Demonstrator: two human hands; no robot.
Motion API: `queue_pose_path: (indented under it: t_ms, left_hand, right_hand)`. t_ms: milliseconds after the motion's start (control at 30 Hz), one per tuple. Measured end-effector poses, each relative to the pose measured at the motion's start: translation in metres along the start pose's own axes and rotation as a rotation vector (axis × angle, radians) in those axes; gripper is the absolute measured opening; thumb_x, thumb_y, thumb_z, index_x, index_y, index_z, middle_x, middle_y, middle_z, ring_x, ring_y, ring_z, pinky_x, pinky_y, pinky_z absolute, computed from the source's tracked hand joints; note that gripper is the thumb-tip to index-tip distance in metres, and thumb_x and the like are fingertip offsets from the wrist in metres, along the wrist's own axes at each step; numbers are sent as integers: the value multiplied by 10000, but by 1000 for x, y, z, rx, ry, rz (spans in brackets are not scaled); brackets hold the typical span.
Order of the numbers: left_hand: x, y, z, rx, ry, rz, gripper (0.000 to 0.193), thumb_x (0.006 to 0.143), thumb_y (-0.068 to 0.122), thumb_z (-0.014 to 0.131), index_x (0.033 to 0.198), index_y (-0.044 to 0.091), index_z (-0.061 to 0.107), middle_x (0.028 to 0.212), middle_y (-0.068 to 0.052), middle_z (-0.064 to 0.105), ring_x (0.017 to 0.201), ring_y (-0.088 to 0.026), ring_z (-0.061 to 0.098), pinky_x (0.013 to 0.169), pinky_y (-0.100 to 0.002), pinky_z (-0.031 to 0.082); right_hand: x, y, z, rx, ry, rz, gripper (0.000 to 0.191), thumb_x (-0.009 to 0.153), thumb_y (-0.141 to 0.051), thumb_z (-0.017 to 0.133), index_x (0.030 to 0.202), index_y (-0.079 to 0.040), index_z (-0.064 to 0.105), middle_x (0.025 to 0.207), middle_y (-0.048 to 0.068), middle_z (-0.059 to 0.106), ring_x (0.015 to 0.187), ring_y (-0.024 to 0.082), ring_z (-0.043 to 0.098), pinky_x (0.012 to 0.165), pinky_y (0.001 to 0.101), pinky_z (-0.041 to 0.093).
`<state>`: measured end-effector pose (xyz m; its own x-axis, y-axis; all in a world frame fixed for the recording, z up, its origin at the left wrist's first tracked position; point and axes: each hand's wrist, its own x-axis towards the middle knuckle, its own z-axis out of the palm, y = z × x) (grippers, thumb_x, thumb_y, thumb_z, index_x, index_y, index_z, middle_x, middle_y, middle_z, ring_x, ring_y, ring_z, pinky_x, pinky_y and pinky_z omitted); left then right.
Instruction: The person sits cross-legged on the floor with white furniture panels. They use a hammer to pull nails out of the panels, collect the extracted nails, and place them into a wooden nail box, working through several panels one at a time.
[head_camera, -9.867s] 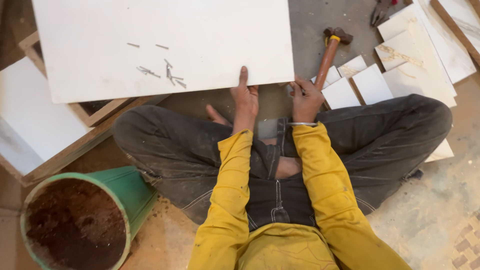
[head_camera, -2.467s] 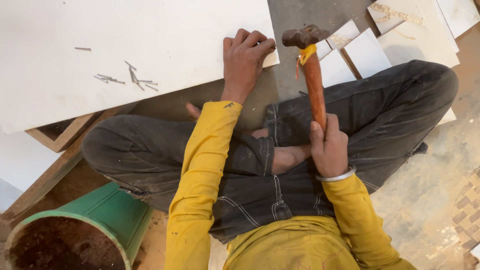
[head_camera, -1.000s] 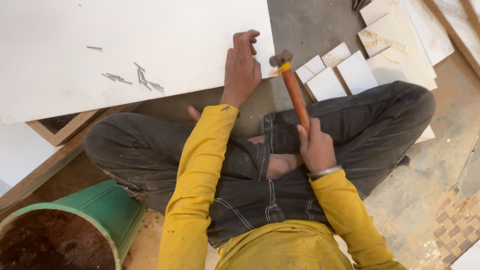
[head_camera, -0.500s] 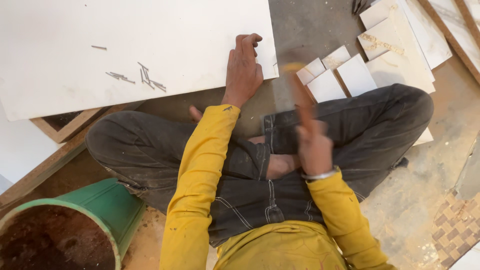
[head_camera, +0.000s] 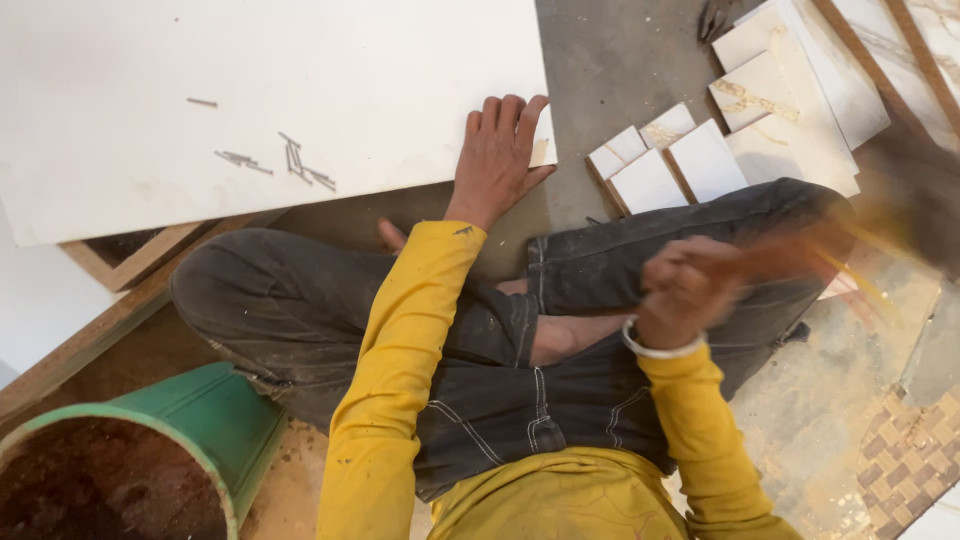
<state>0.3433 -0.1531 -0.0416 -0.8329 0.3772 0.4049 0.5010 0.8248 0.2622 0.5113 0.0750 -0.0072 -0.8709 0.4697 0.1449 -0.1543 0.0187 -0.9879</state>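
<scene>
Cross-legged on a dusty workshop floor, I press my left hand (head_camera: 497, 160) flat on the near edge of a large white board (head_camera: 270, 90), fingers (head_camera: 505, 115) spread and released, palm down, clutching nothing. The board stretches away from my fingertips and to their left, propped on a wooden frame (head_camera: 120, 260) that shows beneath its lower edge. A small scatter of thin nails (head_camera: 290, 165) lies on the board, well to the left of those fingers.

My right hand (head_camera: 690, 290) is clenched in a fist above my right knee, wrapped around the wooden handle of a hammer (head_camera: 830, 255). The tool is smeared by motion into an orange-brown streak running out to the right of my knuckles, so I cannot tell where its head sits. A pale bangle (head_camera: 655, 348) rings that wrist.

Beyond my right fist, white tile offcuts (head_camera: 700, 160) lie side by side on the grey floor, with larger marbled pieces (head_camera: 800, 90) farther off. Below and left of my left elbow stands a green bucket (head_camera: 200, 430) filled with dark reddish-brown material. To the lower right of my right arm, a patch of patterned brown tiling (head_camera: 910, 460) shows in the floor.
</scene>
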Motion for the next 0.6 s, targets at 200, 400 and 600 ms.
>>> queue_pose_path:
  t_ms: [200, 400, 600]
  left_hand:
    - [-7, -8, 9, -109, 98, -24, 1288, 719, 516, 922, 1614, 67, 111, 1248, -130, 469, 1107, -309, 480, 958, -439, 407]
    - [-4, -7, 12, -151, 88, -32, 1364, 664, 525, 948, 1613, 58, 86, 1264, -148, 465, 1120, -323, 484, 953, -440, 423]
    - [-5, -5, 11, -145, 77, -62, 1386, 649, 490, 963, 1619, 51, 76, 1259, -141, 476, 1130, -323, 493, 950, -438, 429]
  right_hand:
    - [-5, 5, 9, -901, -368, -168, 250, 1145, -287, 554, 1165, -37, 558, 731, 70, 619, 660, 198, 648, 569, 315, 467]
    - [-5, -32, -8, -206, -209, -122, 334, 1134, -389, 533, 1211, -66, 496, 757, 1, 561, 589, 68, 522, 520, 224, 416]
    - [-9, 16, 2, -667, -283, -41, 313, 1147, -319, 588, 1105, -10, 558, 748, 122, 616, 641, 281, 648, 572, 357, 454]
